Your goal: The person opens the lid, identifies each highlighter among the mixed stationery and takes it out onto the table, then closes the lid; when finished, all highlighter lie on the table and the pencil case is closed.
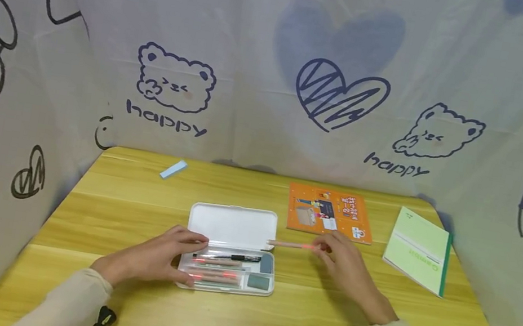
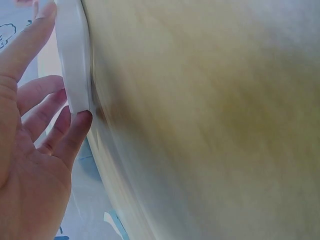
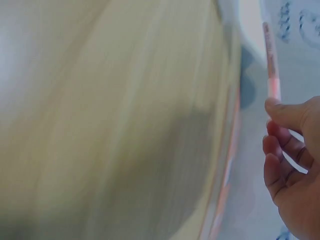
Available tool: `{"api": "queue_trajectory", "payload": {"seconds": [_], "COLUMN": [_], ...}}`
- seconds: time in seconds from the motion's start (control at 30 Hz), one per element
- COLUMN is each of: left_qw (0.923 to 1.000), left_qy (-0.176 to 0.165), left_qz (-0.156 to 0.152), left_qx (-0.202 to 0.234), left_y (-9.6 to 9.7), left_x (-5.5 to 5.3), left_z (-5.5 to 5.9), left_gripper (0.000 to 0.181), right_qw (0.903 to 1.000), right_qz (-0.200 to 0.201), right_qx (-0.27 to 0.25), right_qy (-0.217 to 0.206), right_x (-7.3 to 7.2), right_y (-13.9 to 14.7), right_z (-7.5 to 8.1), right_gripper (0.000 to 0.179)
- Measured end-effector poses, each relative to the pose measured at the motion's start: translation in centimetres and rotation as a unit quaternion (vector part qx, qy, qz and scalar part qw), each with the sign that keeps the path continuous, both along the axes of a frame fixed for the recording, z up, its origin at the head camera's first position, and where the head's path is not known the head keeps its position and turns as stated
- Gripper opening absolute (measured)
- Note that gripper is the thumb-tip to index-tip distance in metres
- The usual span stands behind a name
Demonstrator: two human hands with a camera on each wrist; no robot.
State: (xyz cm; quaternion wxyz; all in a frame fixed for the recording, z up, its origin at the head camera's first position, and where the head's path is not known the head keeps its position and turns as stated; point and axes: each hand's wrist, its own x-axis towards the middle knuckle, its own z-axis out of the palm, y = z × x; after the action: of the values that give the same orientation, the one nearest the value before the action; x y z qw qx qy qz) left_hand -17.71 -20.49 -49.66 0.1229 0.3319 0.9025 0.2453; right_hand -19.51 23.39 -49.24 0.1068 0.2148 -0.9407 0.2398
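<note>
A white pencil case point(image 1: 232, 227) lies unfolded on the table, its lid tipped back. In its tray are a black pen point(image 1: 246, 258), several wood-coloured pencils point(image 1: 215, 276) with reddish ends, and two grey-green blocks like erasers point(image 1: 258, 282). My left hand point(image 1: 164, 256) holds the case's left end, thumb at the near corner and fingers by the hinge; the left wrist view shows fingertips against the white case wall point(image 2: 75, 55). Between thumb and fingertips my right hand point(image 1: 343, 264) pinches the reddish end of a pencil point(image 3: 271, 52), which points left toward the lid's right edge.
Behind the right hand lies an orange book point(image 1: 305, 210). A light green notebook point(image 1: 417, 250) is farther right. At the back left of the wooden table point(image 1: 115, 208) is a pale blue strip point(image 1: 173, 169). Printed white cloth point(image 1: 245, 69) surrounds the back and sides.
</note>
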Motion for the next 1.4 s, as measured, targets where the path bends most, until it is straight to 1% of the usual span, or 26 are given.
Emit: {"api": "queue_trajectory", "payload": {"seconds": [0.07, 0.17, 0.27, 0.4, 0.67, 0.93, 1.07, 1.4], "left_qw": [1.0, 1.0, 1.0, 1.0, 1.0, 0.9999, 0.9998, 0.9997], "left_qy": [-0.002, -0.004, -0.004, -0.001, -0.003, -0.01, -0.017, -0.022], "left_qz": [0.003, 0.005, 0.003, -0.003, 0.0, 0.001, 0.003, 0.005], "left_qx": [-0.001, -0.004, -0.005, -0.005, -0.007, -0.004, -0.006, -0.006], "left_y": [0.0, 0.0, 0.0, 0.0, 0.0, 0.0, 0.1, 0.0], "left_x": [0.1, 0.1, 0.1, 0.0, -0.1, 0.0, 0.0, 0.0], "left_z": [0.1, 0.1, 0.1, 0.0, 0.1, 0.1, 0.0, -0.1], "left_gripper": [0.088, 0.088, 0.088, 0.087, 0.088, 0.088, 0.088, 0.087], "right_qw": [0.9999, 0.9994, 0.9989, 0.9985, 0.9971, 0.9963, 0.9961, 0.9963], "right_qz": [-0.007, -0.011, -0.012, -0.02, -0.031, -0.04, -0.041, -0.04], "right_qx": [-0.004, -0.01, -0.018, -0.013, 0.002, 0.007, 0.012, 0.011], "right_qy": [-0.014, -0.031, -0.041, -0.048, -0.069, -0.076, -0.077, -0.075], "right_x": [0.0, 0.0, -0.1, -0.5, -1.4, -2.3, -2.5, -2.6], "right_y": [1.8, 3.7, 5.0, 6.1, 6.5, 6.5, 6.5, 6.4], "right_z": [-0.3, -0.9, -1.6, -2.4, -2.9, -3.0, -3.0, -2.9], "right_gripper": [0.011, 0.01, 0.01, 0.008, 0.008, 0.01, 0.01, 0.012]}}
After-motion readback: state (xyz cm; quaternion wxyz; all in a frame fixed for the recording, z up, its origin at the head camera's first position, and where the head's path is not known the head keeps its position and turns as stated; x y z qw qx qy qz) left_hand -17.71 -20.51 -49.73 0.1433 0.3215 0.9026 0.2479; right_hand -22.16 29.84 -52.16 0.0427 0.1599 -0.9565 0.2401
